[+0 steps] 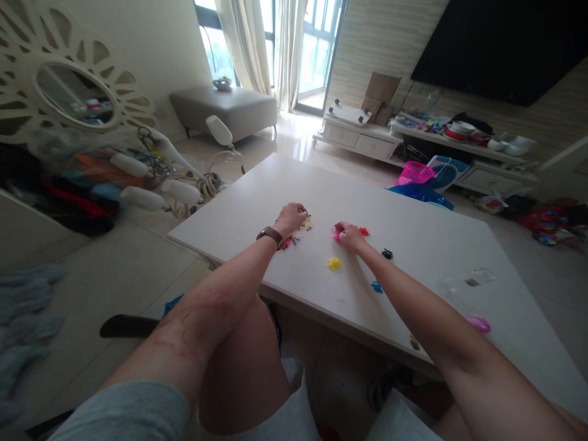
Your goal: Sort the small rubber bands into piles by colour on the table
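My left hand (293, 218), with a dark band on its wrist, is over a mixed pile of small thin coloured pieces (289, 242) that look like little rubber bands. Its fingers are pinched together, and what they hold is hidden. At a small pink heap (335, 236) is my right hand (350, 237), its fingers also closed; I cannot see what lies between them. Around it are single-colour heaps: red (364, 231), black (387, 253), yellow (334, 263) and blue (377, 286), the last close beside my right forearm.
The white table (239, 208) also bears a clear plastic container (482, 275), a pink rounded object (479, 323) and a small patterned item (414, 342) at the front edge. Beyond it stand a pink basket (414, 173) and a low cabinet (353, 138). Lamp parts (181, 191) are at the left.
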Tool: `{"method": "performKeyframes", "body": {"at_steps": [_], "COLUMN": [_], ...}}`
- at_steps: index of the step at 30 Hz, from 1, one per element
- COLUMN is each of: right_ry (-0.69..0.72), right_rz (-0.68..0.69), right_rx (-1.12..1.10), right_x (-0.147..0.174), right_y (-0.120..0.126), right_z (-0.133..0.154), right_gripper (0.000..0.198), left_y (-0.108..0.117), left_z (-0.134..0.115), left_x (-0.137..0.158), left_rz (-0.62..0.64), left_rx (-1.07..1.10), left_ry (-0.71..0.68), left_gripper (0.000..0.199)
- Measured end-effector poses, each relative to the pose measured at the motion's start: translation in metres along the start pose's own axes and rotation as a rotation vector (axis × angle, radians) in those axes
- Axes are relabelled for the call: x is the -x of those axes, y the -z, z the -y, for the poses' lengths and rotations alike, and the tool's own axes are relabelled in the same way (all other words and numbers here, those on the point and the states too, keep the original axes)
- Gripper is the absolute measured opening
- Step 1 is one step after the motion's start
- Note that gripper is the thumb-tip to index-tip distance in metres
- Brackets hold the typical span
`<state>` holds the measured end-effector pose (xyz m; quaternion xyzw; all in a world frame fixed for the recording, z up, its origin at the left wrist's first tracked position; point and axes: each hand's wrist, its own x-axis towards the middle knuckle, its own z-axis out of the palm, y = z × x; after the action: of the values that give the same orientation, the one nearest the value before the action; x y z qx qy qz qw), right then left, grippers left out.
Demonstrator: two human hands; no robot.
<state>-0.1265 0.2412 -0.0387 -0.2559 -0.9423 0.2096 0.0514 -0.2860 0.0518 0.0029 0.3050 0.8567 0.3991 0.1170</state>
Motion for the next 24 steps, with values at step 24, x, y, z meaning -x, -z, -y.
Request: {"method": "performKeyframes", "body": {"at_steps": [24], "right_ry": [0.482], "right_rz": [-0.116], "right_rx": [0.038], "right_x": [0.142], "right_y": [0.1], "right_z": [-0.031], "right_gripper": [0.014], "left_y": [-0.005], "left_z": [0.033], "left_x": [0.0], "left_rz": [0.176], "left_rx": [-0.255], "left_ry": [0.117], "left_gripper": [0.026]}}
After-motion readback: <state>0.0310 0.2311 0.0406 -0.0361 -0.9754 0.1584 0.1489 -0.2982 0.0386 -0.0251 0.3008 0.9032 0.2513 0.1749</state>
